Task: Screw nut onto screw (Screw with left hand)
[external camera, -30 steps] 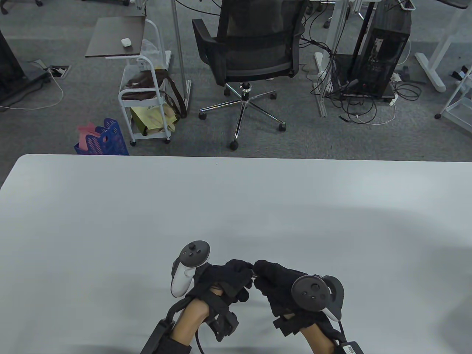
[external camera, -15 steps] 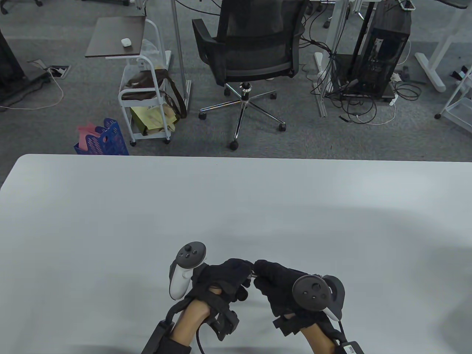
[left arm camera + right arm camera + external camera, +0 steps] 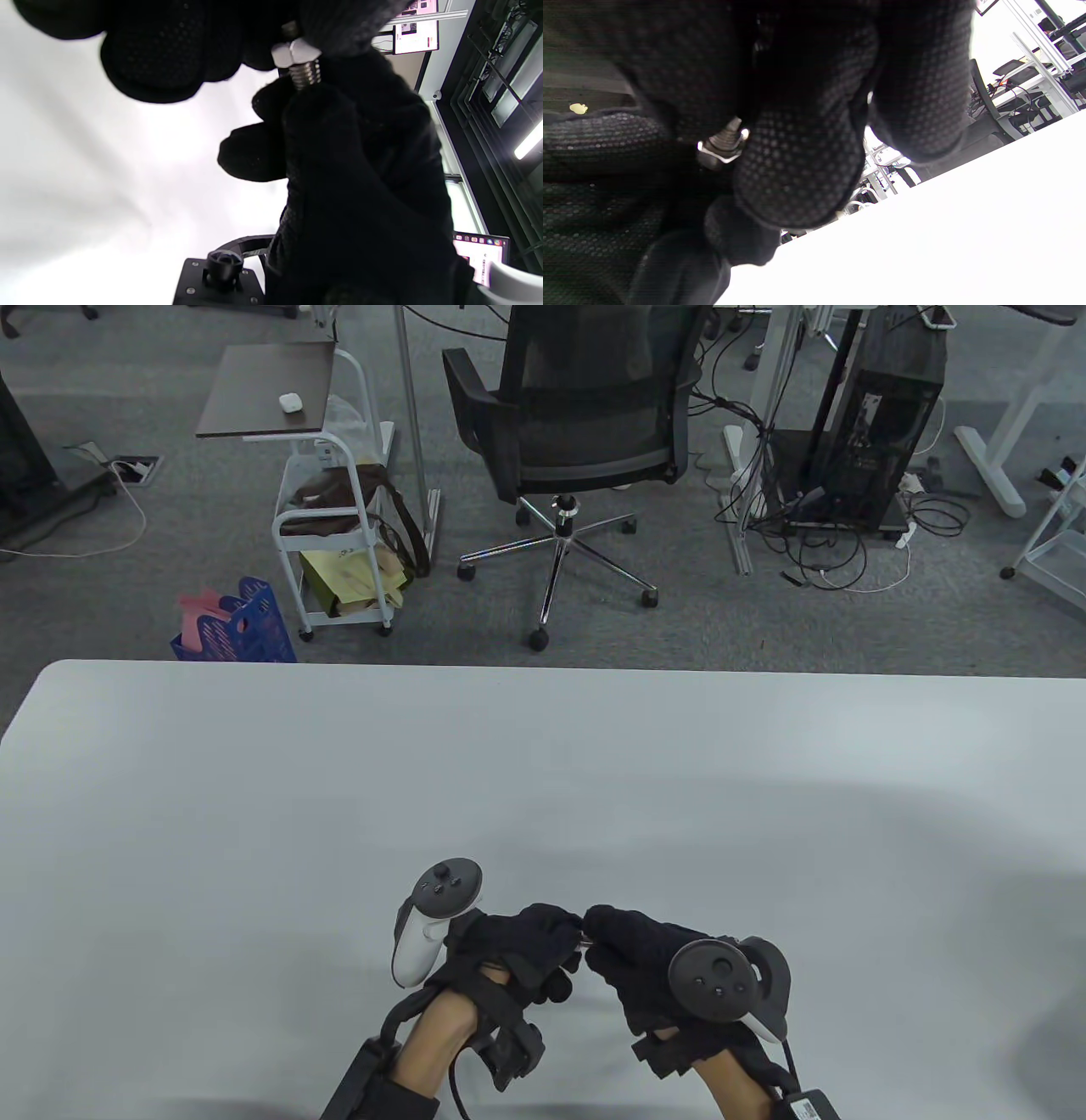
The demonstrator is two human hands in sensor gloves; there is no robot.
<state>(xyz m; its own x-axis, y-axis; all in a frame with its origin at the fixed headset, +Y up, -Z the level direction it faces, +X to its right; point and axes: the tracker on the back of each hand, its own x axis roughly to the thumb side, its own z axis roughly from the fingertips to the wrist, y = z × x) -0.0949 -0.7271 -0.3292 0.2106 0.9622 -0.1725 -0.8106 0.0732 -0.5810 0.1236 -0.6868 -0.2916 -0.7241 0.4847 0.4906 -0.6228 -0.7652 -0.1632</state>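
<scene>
Both gloved hands meet just above the white table (image 3: pixel 543 780) near its front edge. My left hand (image 3: pixel 563 926) pinches a silver hex nut (image 3: pixel 293 52) at its fingertips; the nut sits on the threaded end of a metal screw (image 3: pixel 306 74). My right hand (image 3: pixel 599 926) grips the rest of the screw, whose head is hidden in the glove. In the right wrist view the nut (image 3: pixel 717 155) and the threads (image 3: pixel 726 136) show between the dark fingers (image 3: pixel 797 161). In the table view only a sliver of the metal screw (image 3: pixel 581 936) shows between the hands.
The table's far edge (image 3: pixel 543 668) lies well beyond the hands. Behind it, on the floor, stand a black office chair (image 3: pixel 585 432), a white cart (image 3: pixel 335 551) and a blue basket (image 3: pixel 242 623).
My left hand has rocked slightly left and back at the wrist while pinching the nut. My right hand has stayed almost still.
</scene>
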